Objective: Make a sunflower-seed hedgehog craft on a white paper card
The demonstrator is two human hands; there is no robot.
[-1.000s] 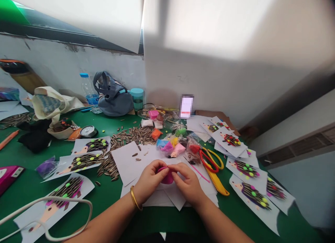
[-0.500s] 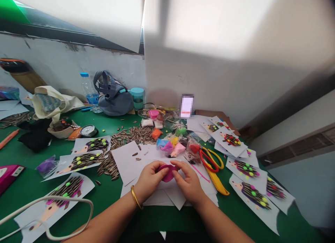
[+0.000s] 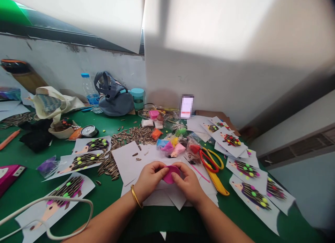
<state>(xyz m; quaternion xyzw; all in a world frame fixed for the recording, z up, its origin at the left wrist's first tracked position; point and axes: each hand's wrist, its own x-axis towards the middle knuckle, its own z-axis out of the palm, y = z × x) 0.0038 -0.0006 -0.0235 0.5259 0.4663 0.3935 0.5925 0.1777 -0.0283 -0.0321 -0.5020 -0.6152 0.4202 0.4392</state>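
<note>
Disc point(image 3: 171, 174), perhaps magenta clay, bridges left hand point(image 3: 149, 179) and right hand point(image 3: 188, 182).

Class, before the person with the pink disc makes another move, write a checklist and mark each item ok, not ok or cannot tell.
1. Disc held on both sides: ok; left hand and right hand both pinch the pink clay disc.
2. Disc even in thickness: cannot tell; thumbs and fingers cover parts of it.
3. White paper below the hands: ok; several sheets overlap there.
4. Paper free of loose seeds: not ok; a few sunflower seeds lie on it.
5. Red-handled scissors laid down: ok; they rest right of the hands.
</note>
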